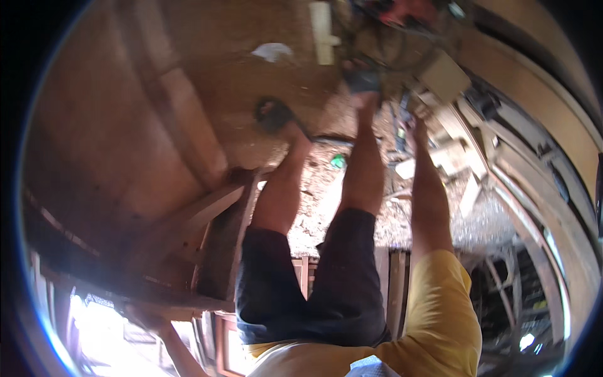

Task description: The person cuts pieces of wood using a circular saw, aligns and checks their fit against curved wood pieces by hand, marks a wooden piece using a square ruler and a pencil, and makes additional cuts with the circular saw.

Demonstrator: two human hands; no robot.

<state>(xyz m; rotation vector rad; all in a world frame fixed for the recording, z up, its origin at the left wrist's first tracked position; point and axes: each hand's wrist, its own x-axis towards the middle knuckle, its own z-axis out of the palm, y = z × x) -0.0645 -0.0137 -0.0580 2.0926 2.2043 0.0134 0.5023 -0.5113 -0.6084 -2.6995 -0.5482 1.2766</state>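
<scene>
Pale blue-grey and crumpled-looking, an unidentified piece [372, 367] sits closest to me, overlapping the loose yellow fabric shirt [440, 308]. Now down to my landmark: a small, bright-green, rounded object [338, 161] on the littered floor [321, 179]. Right of it and slightly beyond, my right hand [412, 129] is stretched low, just beside a slim, dark, tool-like item [400, 125]. Too blurred, this one; I can't tell how far the fingers are open, or whether they have hold of anything. Well left of the green object and nearer the body, my left hand [149, 322] is by the lower edge of a broad brown wooden panel [113, 138]; its opening and any grip, I can't read either.

Good work here, I'd judge, means bending closer to ease that straight right arm, picking out one piece cleanly, and steering clear of the tan, squarish block [445, 75] beyond the green object, to its right.
</scene>
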